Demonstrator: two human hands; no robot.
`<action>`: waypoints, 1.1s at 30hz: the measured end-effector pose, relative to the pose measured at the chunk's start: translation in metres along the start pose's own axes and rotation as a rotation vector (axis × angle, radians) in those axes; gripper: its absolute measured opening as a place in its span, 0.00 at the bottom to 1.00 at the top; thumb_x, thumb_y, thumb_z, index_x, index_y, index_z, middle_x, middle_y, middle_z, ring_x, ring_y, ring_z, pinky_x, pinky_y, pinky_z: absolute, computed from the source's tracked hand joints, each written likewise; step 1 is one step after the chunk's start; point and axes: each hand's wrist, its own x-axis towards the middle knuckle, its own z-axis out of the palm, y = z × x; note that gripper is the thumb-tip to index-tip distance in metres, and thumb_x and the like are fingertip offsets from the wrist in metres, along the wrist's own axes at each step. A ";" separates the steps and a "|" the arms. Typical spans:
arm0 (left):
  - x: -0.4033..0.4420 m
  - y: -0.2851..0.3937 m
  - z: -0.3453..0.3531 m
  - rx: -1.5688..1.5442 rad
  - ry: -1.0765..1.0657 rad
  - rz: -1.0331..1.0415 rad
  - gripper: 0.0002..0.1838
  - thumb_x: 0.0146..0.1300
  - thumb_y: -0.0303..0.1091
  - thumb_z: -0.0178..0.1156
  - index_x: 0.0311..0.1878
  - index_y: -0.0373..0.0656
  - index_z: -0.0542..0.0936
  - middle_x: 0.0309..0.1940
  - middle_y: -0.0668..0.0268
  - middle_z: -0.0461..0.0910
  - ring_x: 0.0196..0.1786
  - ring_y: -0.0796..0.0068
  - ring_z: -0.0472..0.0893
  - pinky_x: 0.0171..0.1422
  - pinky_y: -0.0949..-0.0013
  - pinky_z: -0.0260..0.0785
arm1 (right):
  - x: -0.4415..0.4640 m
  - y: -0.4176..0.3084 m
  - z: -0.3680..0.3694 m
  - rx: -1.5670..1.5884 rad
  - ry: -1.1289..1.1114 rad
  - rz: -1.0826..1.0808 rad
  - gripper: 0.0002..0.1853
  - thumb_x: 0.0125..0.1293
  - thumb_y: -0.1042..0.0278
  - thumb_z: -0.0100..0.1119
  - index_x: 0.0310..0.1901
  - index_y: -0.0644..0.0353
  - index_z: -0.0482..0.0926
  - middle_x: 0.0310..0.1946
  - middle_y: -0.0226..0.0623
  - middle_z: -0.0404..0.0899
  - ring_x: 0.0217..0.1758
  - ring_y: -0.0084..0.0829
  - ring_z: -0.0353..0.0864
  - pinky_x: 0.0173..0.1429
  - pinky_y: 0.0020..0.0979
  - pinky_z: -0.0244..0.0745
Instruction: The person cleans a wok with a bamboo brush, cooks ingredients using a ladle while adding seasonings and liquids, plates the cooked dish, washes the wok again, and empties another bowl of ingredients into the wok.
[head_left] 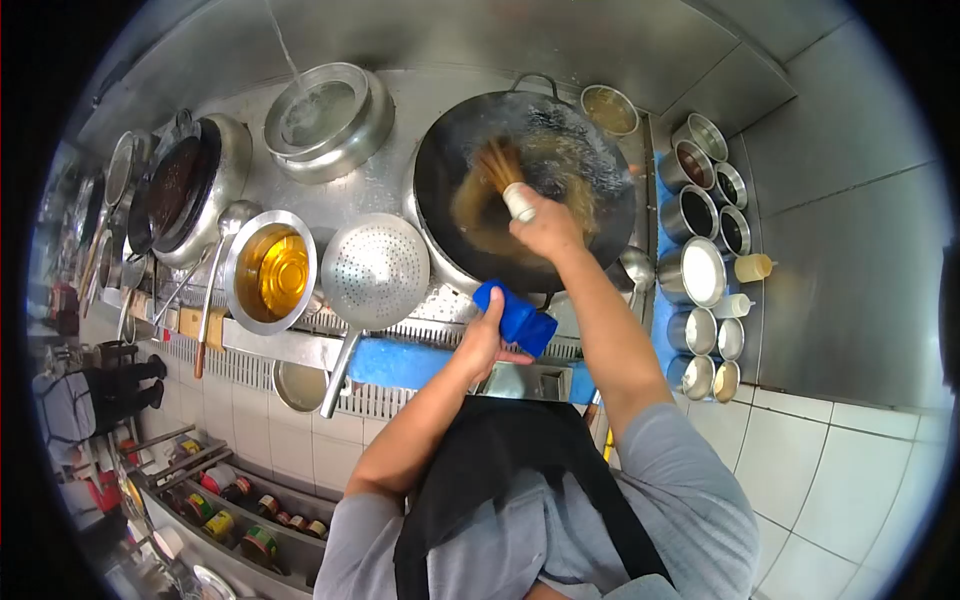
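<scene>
A large black wok sits on the stove with brownish, foamy water swirling inside. My right hand is closed round the pale wrapped handle of a bamboo wok brush. Its bristles are over the water inside the wok, slightly blurred. At the wok's near edge, my left hand grips a folded blue cloth, thumb on top. The cloth lies by the wok's near loop handle, which is partly hidden; I cannot tell whether the hand holds that handle through it.
Left of the wok lie a perforated strainer and a metal bowl of yellow oil. A lidded pot stands behind, water running onto it. Seasoning containers line the right side. Shelves with jars are lower left; a person stands far left.
</scene>
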 end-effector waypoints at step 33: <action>0.045 0.001 0.001 0.070 0.119 0.003 0.15 0.64 0.40 0.64 0.50 0.43 0.81 0.34 0.65 0.85 0.32 0.71 0.83 0.30 0.67 0.75 | 0.009 -0.021 0.022 0.075 0.033 -0.070 0.34 0.59 0.49 0.67 0.70 0.30 0.74 0.53 0.55 0.87 0.57 0.57 0.86 0.62 0.53 0.80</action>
